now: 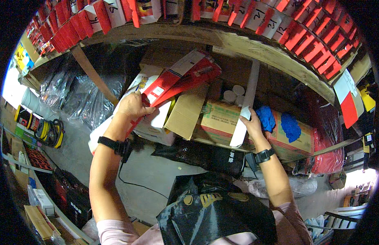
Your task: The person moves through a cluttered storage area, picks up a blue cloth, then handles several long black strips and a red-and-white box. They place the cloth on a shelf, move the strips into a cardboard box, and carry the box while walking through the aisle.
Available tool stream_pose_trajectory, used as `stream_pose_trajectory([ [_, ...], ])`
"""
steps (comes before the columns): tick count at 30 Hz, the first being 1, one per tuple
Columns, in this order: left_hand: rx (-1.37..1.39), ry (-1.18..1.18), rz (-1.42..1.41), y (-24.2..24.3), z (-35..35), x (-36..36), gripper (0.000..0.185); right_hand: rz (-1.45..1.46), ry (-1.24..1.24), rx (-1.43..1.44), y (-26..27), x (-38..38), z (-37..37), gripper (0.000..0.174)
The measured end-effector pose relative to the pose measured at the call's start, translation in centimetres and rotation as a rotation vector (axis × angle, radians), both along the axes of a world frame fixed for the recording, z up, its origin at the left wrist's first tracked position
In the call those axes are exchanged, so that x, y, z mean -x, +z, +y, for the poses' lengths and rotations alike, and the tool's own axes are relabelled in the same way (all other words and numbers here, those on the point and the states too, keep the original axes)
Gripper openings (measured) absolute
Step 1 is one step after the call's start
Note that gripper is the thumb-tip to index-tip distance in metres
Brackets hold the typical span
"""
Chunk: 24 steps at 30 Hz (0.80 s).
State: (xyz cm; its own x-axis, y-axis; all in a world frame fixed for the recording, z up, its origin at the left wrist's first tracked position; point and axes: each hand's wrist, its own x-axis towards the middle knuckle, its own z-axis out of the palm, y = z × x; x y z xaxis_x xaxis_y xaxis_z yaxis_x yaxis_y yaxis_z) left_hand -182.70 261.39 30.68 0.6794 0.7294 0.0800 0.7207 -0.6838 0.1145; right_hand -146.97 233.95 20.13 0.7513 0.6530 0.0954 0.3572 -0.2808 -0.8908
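My left hand [132, 105] grips long red-and-white printed cardboard strips [177, 79], possibly flattened cartons. They slant up to the right, fanning apart above the fist, and their lower part runs down past my forearm. In my right hand [253, 124] is a long, narrow white strip [243, 130], pinched between thumb and fingers and standing nearly upright in view. Its exact material cannot be made out. Behind both hands, under a wooden bench, are an open cardboard box [186, 113] and a closed printed carton [221, 118].
Overhead, a wooden shelf beam [250, 46] carries rows of red cardboard dividers [312, 46] bearing handwriting. Two blue bundles [290, 127] lie on cartons at right. Clear plastic wrapping [82, 95] fills the left underside. A yellow-and-black coiled device [50, 131] rests on the floor. My black apron [214, 211] bulges forward.
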Motion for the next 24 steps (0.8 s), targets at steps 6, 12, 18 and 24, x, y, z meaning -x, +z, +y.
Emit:
stream_pose_trajectory([
  [6,0.383,0.159,-0.153,-0.5,-3.5,0.8,0.084,-0.39,0.202,-0.035,2.0,4.8,-1.1,0.043],
  [12,0.467,0.085,-0.051,-0.1,-9.5,0.3,0.077,0.87,0.658,-0.005,2.9,12.2,2.7,0.047],
  [18,0.16,-0.106,-0.23,-1.5,-13.9,0.0,0.065,1.338,0.394,-0.262,3.2,17.8,7.5,0.062],
  [24,0.285,-0.081,-0.377,-3.4,-16.3,0.8,0.075,1.418,0.392,-0.394,2.3,18.1,8.2,0.05],
])
